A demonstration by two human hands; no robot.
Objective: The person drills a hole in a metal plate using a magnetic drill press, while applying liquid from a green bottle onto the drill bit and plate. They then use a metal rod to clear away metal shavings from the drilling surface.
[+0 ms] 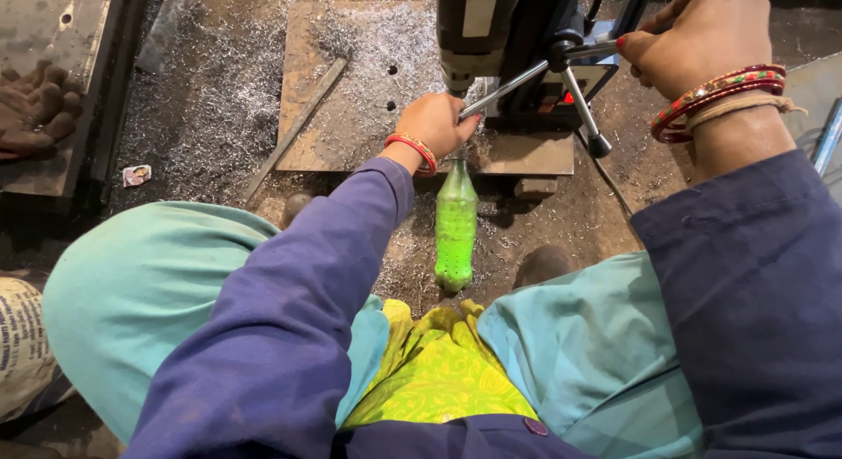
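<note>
Left hand (436, 121) gripped the green bottle (456, 227) by its neck, fingers closed, nozzle tipped toward the drill (474, 38) over the steel plate (351, 82). Right hand (693, 38) closed on a feed handle (589, 49). Best: slow, even feed; coolant aimed at the cut.

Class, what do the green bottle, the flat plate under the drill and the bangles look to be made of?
Bottle: likely clear plastic, glossy and see-through green. Plate: seemingly steel, dull brown-grey, drilled, strewn with bright shavings. Bangles: shiny red and gold, perhaps glass or plastic.
</note>
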